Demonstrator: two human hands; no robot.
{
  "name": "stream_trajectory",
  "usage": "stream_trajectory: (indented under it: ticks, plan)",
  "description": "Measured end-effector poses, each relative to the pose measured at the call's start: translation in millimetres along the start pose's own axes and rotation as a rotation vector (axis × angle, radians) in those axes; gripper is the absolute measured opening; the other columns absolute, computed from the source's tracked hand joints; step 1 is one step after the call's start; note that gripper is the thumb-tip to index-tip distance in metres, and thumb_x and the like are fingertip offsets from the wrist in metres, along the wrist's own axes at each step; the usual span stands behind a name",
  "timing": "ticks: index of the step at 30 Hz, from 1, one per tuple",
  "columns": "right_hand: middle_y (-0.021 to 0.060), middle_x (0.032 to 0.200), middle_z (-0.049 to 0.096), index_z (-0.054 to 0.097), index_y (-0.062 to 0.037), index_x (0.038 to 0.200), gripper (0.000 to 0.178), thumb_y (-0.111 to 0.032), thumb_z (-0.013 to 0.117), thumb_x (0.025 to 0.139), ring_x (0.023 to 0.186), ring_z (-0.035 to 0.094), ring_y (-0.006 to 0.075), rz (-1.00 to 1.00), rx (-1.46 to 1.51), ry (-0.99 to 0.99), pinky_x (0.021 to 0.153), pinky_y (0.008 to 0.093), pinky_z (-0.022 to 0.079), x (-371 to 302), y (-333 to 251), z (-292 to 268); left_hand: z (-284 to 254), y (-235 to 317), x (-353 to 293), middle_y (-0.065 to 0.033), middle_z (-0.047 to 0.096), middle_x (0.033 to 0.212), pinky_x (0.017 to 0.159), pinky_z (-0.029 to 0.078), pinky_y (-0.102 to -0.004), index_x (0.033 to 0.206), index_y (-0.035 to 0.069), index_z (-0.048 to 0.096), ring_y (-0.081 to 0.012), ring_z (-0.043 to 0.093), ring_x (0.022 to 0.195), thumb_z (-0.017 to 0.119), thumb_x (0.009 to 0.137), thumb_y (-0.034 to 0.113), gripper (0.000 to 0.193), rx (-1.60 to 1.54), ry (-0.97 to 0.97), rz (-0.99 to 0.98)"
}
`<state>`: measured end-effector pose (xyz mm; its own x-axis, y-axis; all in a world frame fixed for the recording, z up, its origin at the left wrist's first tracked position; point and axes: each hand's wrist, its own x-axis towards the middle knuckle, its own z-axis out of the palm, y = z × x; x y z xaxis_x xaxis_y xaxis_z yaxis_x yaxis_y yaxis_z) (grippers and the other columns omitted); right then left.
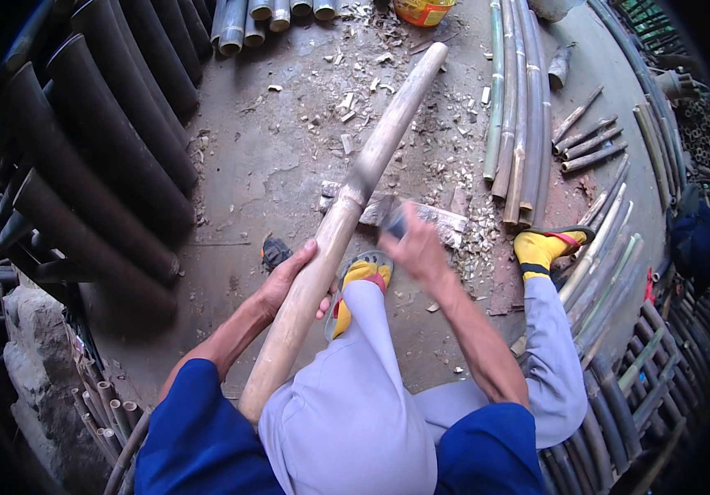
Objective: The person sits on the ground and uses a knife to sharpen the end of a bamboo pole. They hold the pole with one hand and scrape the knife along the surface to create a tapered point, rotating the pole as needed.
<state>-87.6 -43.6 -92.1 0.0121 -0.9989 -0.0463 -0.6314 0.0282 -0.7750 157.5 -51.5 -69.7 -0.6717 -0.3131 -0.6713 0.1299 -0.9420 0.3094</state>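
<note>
Your left hand [285,282] is wrapped around the long pole [340,216]. Your right hand [422,252] is curled around a dark thing [395,223] beside it, too blurry to name.

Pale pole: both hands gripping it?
No, only the left hand grips the pale pole; the right hand is off to its right, around a blurred dark object.

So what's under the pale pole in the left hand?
A rough wooden board shows on both sides of the pole; its middle is covered, so whether they touch cannot be told.
</note>
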Motion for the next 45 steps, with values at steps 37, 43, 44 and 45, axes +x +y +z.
stream_trajectory:
  ticks: [37,43,44,45]
  plan:
    - [0.0176,0.067,0.063,0.047,-0.0049,0.084,0.024,-0.015,0.066,0.073,0.059,0.066,0.0299,-0.267,-0.283,-0.152,0.053,0.0396,0.056,-21,-16,29,-17,-7,-6,-0.0126,0.059,0.075,0.051,0.055,-0.0336,0.120,0.003,0.046,-0.0202,0.061,0.056,0.026,0.095,0.056,0.063,0.021,0.059,-0.022]
    - [0.0182,0.063,0.060,0.048,-0.0027,0.085,0.023,-0.019,0.063,0.080,0.053,0.064,0.0284,-0.169,-0.113,-0.148,0.046,0.0364,0.055,-16,-14,25,-17,-10,-10,-0.0134,0.057,0.074,0.045,0.055,-0.0328,0.113,0.003,0.047,-0.0215,0.063,0.054,0.033,0.094,0.056,0.058,-0.004,0.099,-0.018]
    - [0.0182,0.062,0.059,0.048,-0.0025,0.085,0.022,-0.019,0.063,0.080,0.053,0.064,0.0282,-0.314,-0.183,-0.153,0.045,0.0362,0.055,-31,-27,23,-17,-10,-1,-0.0136,0.057,0.073,0.044,0.055,-0.0328,0.112,0.003,0.047,-0.0217,0.063,0.054,0.034,0.094,0.056,0.057,0.030,0.080,-0.051]
    - [0.0179,0.062,0.059,0.048,-0.0025,0.084,0.021,-0.017,0.062,0.080,0.052,0.063,0.0271,-0.351,-0.273,-0.235,0.045,0.0362,0.054,-31,-29,21,-18,-6,2,-0.0140,0.057,0.073,0.044,0.055,-0.0331,0.112,0.003,0.046,-0.0218,0.063,0.053,0.034,0.094,0.055,0.056,0.012,0.056,-0.025]
